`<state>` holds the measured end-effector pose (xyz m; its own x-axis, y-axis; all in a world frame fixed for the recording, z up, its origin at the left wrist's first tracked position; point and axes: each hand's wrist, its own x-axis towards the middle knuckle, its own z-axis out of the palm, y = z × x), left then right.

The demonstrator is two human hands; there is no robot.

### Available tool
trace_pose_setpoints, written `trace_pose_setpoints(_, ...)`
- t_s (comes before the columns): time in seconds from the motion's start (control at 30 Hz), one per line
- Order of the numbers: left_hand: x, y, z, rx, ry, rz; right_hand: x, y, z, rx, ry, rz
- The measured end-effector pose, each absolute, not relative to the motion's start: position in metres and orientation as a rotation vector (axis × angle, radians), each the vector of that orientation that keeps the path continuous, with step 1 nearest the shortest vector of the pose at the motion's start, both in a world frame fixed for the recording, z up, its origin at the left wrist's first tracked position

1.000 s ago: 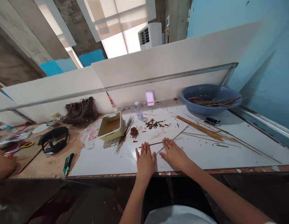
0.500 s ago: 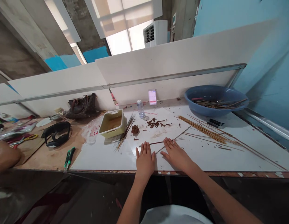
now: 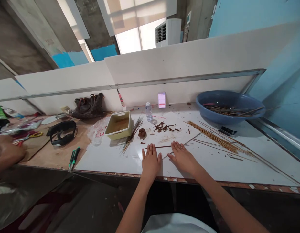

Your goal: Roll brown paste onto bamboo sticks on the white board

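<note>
The left hand [image 3: 151, 163] and right hand [image 3: 183, 159] lay flat, their fingers [image 3: 176, 149] spread open and gripping nothing, on a glossy white board [image 3: 111, 158]. A thin dark stick [image 3: 165, 146] ran between the fingertips, near a rough brown lump [image 3: 142, 132] and straight pale sticks [image 3: 215, 139].

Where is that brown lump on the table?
In the head view, the brown lump sits on the white board above the left hand, between a bunch of thin sticks and scattered brown bits.

glossy white board [image 3: 103, 161]; matt wooden sticks [image 3: 215, 137]; smooth blue plastic basin [image 3: 205, 97]
</note>
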<state>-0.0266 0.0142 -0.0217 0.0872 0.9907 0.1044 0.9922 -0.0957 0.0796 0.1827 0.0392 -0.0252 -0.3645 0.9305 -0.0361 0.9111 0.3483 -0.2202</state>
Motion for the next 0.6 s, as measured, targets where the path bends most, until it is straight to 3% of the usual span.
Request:
trace_pose_setpoints(0.13, -0.024, 0.037, -0.012, -2.318, -2.163, -0.191, 0.172, 0.058, -0.016, -1.786, -2.481, 0.262)
trace_pose_setpoints(0.37, -0.036, 0.001, -0.028, -2.328, -2.059, -0.216, 0.183, 0.028, -0.044, -1.669, -2.462, 0.195)
trace_pose_setpoints(0.6, -0.030, 0.031, -0.012, -2.320, -2.134, -0.180, 0.173, 0.055, -0.021, -1.725, -2.462, 0.217)
